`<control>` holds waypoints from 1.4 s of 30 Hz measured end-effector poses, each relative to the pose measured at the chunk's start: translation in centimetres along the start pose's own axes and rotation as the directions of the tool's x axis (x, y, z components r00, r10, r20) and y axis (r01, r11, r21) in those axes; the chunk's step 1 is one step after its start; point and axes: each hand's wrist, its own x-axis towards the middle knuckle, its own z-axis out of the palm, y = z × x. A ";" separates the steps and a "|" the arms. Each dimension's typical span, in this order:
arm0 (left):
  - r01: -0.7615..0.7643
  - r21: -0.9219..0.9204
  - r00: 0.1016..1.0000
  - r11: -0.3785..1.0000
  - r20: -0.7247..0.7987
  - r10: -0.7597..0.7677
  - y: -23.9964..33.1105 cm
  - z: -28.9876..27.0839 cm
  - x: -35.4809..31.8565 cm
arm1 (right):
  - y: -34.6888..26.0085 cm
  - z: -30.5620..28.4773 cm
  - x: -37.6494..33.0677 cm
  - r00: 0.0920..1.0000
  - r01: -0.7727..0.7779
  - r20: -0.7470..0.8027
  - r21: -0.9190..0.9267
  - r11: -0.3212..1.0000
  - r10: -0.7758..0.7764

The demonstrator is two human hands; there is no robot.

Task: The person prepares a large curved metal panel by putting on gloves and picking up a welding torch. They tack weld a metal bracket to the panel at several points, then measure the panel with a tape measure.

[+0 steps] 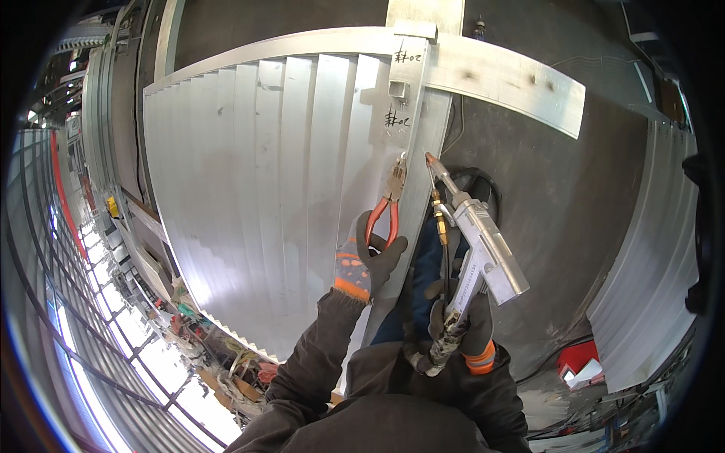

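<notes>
My left hand (370, 260), in a grey and orange work glove, is closed on the red handles of metal pliers (394, 189). The plier jaws point away from me and rest at the edge of a pale metal frame bar (408, 121). Gripped in my gloved right hand (477, 326) is a silver handheld welding gun (483, 240) with a copper-coloured nozzle. Its tip sits just right of the plier jaws, apart from them. Left of the bar spreads a slatted metal panel (260, 174). A short square tube (397, 90) stands on the bar.
A wide metal strip (506, 79) extends right across the grey worktop (559, 196). Another ribbed metal panel (642, 257) stands at the right. Scraps (226, 355) lie at lower left, beside wire racks (68, 294). A red object (578, 361) lies at lower right.
</notes>
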 end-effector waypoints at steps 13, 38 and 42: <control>0.021 -0.056 0.998 0.998 -0.051 -0.024 2.5 0.1 -0.7 | 0.1 0.9 0.1 1.000 -0.020 0.003 0.031 0.999 0.020; -0.011 0.012 0.996 1.000 -0.084 0.012 2.4 0.6 -0.5 | 0.9 -0.4 0.1 0.995 -0.089 0.035 0.009 0.996 0.088; -0.009 0.031 0.997 0.999 -0.083 0.012 2.4 0.6 -0.5 | 0.9 -0.7 0.2 0.987 -0.150 0.054 -0.038 0.988 0.152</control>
